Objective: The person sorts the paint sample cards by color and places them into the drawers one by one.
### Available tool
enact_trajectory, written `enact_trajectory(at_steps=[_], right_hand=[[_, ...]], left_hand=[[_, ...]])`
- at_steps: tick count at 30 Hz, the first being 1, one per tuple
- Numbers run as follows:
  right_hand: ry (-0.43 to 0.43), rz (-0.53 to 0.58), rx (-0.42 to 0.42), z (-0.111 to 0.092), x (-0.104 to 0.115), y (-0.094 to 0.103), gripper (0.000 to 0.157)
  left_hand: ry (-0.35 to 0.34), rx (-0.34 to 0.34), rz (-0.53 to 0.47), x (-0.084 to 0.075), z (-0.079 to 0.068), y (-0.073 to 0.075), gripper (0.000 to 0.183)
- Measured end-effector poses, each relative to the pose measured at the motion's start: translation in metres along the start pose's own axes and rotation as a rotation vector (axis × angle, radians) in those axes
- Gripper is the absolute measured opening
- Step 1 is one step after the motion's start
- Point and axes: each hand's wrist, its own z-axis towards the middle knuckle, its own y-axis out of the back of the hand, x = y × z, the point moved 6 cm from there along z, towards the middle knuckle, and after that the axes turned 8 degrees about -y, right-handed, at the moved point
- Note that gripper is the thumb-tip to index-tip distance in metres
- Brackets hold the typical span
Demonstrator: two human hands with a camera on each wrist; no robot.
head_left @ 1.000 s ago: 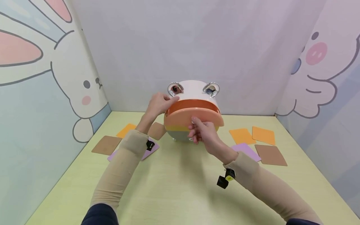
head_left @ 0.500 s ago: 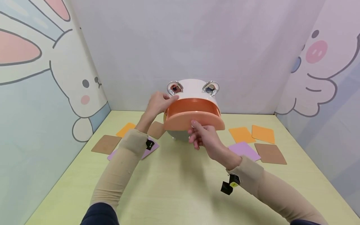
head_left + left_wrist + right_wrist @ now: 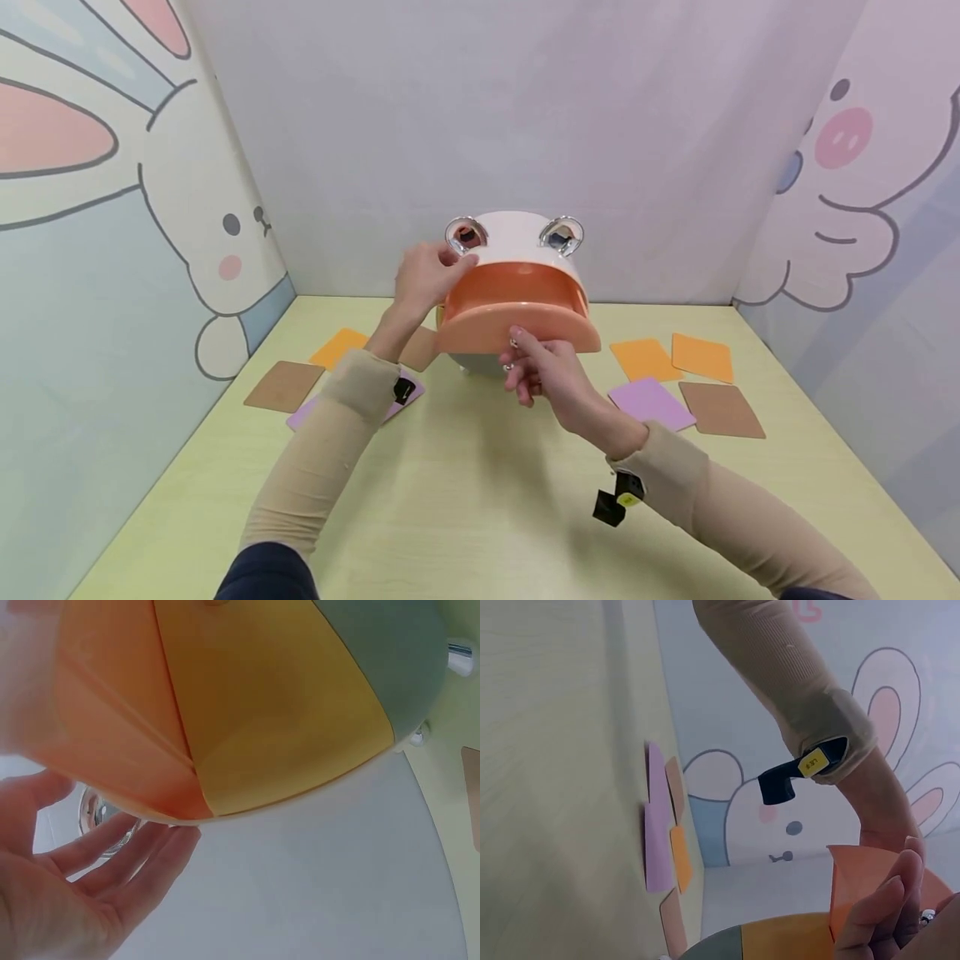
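Observation:
A rounded white cabinet (image 3: 513,232) with two chrome-ringed frog eyes stands upright at the back of the table. Its orange top flap (image 3: 480,329) is tilted out, baring an orange inside. My right hand (image 3: 557,377) pinches the small metal knob (image 3: 513,342) on that flap between thumb and index finger, other fingers loosely curled. My left hand (image 3: 426,277) holds the cabinet's upper left edge beside one eye, thumb toward the front. In the left wrist view, the yellow panel (image 3: 274,697) and grey-green panel (image 3: 390,652) below lie flush with the shell.
Orange, brown and purple cards lie flat on both sides: a brown card (image 3: 285,386) at left, and an orange card (image 3: 702,358), a purple card (image 3: 652,403) and another brown card (image 3: 722,409) at right. Cartoon-printed side walls (image 3: 82,333) and a plain back wall (image 3: 517,108) enclose the pale table (image 3: 465,517).
My right hand has drawn the orange flap outward and down, widening the gap above it. The left hand stays at the cabinet's upper edge.

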Motion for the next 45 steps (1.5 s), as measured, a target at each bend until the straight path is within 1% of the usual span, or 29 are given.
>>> enact_trajectory(at_steps=[3, 7, 9, 11, 13, 15, 18, 19, 20, 21, 22, 23, 24, 25, 27, 29, 31, 33, 35, 37, 40, 42, 45], right_hand=[[-0.004, -0.008, 0.008, -0.001, -0.001, 0.001, 0.049], [0.002, -0.061, 0.035, -0.006, 0.0, 0.006, 0.052], [0.024, -0.116, 0.038, -0.013, 0.004, 0.014, 0.051], [0.062, -0.179, 0.01, -0.021, 0.011, 0.03, 0.05], [0.134, -0.265, -0.073, -0.029, 0.02, 0.053, 0.048], [0.21, -0.344, -0.204, -0.033, 0.029, 0.084, 0.048], [0.326, -0.468, -0.467, -0.029, 0.039, 0.14, 0.048], [0.352, -0.523, -0.549, -0.024, 0.039, 0.161, 0.048], [0.353, -0.584, -0.627, -0.017, 0.037, 0.182, 0.049], [0.336, -0.648, -0.697, -0.009, 0.033, 0.204, 0.049], [0.3, -0.712, -0.757, -0.001, 0.026, 0.226, 0.049], [0.247, -0.779, -0.79, 0.008, 0.018, 0.248, 0.049], [0.178, -0.833, -0.807, 0.017, 0.007, 0.268, 0.051], [0.091, -0.882, -0.803, 0.024, -0.004, 0.287, 0.053], [-0.092, -0.937, -0.766, 0.032, -0.029, 0.318, 0.059], [-0.258, -0.956, -0.722, 0.034, -0.052, 0.343, 0.071], [-0.39, -0.971, -0.693, 0.031, -0.069, 0.361, 0.085], [-0.476, -0.984, -0.678, 0.028, -0.081, 0.372, 0.098], [-0.52, -1.004, -0.67, 0.026, -0.087, 0.378, 0.106], [-0.531, -1.023, -0.673, 0.025, -0.089, 0.38, 0.112], [-0.545, -1.046, -0.673, 0.026, -0.091, 0.38, 0.116], [-0.563, -1.051, -0.67, 0.026, -0.092, 0.38, 0.118], [-0.579, -1.032, -0.657, 0.025, -0.093, 0.38, 0.115]], left_hand=[[-0.007, -0.011, 0.01, -0.001, 0.0, 0.001, 0.035], [0.008, -0.007, 0.001, 0.0, 0.001, 0.001, 0.035], [0.013, 0.0, -0.007, 0.001, 0.002, 0.001, 0.036], [0.015, 0.009, -0.009, 0.001, 0.002, 0.0, 0.037], [0.017, 0.017, -0.011, 0.001, 0.002, 0.0, 0.038], [0.02, 0.022, -0.012, 0.002, 0.002, -0.001, 0.038], [0.027, 0.022, -0.013, 0.003, 0.003, -0.002, 0.038], [0.032, 0.021, -0.012, 0.003, 0.004, -0.002, 0.038], [0.036, 0.021, -0.011, 0.004, 0.004, -0.002, 0.038], [0.038, 0.021, -0.011, 0.004, 0.004, -0.001, 0.039], [0.04, 0.022, -0.012, 0.004, 0.004, -0.001, 0.039], [0.043, 0.024, -0.011, 0.005, 0.005, -0.001, 0.039], [0.043, 0.024, -0.011, 0.005, 0.005, -0.001, 0.039], [0.044, 0.024, -0.012, 0.005, 0.005, 0.0, 0.038], [0.045, 0.022, -0.015, 0.006, 0.004, 0.0, 0.038], [0.046, 0.025, -0.021, 0.005, 0.004, 0.0, 0.037], [0.048, 0.03, -0.034, 0.005, 0.004, -0.001, 0.038], [0.05, 0.041, -0.046, 0.004, 0.004, -0.002, 0.039], [0.052, 0.045, -0.05, 0.004, 0.004, -0.002, 0.039], [0.058, 0.042, -0.052, 0.005, 0.005, -0.001, 0.038], [0.062, 0.04, -0.059, 0.005, 0.005, -0.001, 0.038], [0.059, 0.045, -0.067, 0.005, 0.005, -0.002, 0.038], [0.056, 0.053, -0.074, 0.005, 0.006, -0.004, 0.038]])
